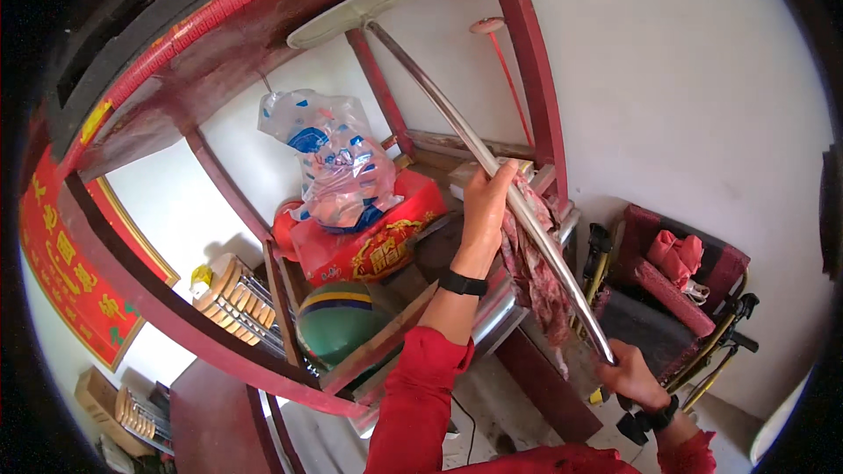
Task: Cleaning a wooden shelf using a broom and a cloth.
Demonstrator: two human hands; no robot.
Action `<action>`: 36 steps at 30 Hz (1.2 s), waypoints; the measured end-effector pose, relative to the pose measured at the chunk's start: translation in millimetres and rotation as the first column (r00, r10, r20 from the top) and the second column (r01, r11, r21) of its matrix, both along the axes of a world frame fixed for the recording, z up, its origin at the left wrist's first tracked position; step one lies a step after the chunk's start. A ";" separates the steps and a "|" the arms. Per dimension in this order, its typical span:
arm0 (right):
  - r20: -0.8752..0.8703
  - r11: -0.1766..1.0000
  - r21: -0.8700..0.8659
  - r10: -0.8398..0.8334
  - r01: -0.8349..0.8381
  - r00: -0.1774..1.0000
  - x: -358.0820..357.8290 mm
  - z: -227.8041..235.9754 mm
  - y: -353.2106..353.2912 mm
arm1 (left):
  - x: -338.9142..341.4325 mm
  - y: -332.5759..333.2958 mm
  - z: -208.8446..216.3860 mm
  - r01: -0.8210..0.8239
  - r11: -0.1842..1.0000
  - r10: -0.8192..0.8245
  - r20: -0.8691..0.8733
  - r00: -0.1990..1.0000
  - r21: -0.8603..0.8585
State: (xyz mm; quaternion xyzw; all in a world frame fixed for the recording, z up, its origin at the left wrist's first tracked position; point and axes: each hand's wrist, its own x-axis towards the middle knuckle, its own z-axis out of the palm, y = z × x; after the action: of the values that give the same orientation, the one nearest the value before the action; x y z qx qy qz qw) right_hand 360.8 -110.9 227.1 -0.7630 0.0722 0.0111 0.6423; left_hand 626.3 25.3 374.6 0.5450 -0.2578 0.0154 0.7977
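Note:
My left hand (487,211) grips the metal pole of a flat mop (439,101) around its middle, thumb along the shaft. Lower down, at the near right, my right hand (634,376) is closed round the pole's end. The pole slants up and away to the left. At its top, the pale oval mop head (347,16) is raised to the underside of a dark red wooden frame's top board (219,57); whether it touches the board I cannot tell. Just behind the pole, a crumpled pinkish-red cloth (534,294) hangs from the frame's edge.
Within the frame are a clear plastic bag (338,162), a red box (373,237) and a green helmet-like object (334,320). A red-handled plunger-like stick (514,79) leans behind. A folding wheeled chair (654,307) stands at right; stacked stools (241,298) stand at left.

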 end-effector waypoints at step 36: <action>0.249 0.952 0.068 0.272 -0.298 0.929 321.8 118.5 167.2 | 143.8 152.6 -16.1 -0.101 0.966 0.055 -0.194 0.979 -0.238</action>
State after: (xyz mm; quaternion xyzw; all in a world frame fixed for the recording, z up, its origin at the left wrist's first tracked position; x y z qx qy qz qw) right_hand 682.6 56.3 345.7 -0.7264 -0.1172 0.0170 0.6770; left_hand 770.1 177.9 358.5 0.4506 -0.1565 0.0278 0.8785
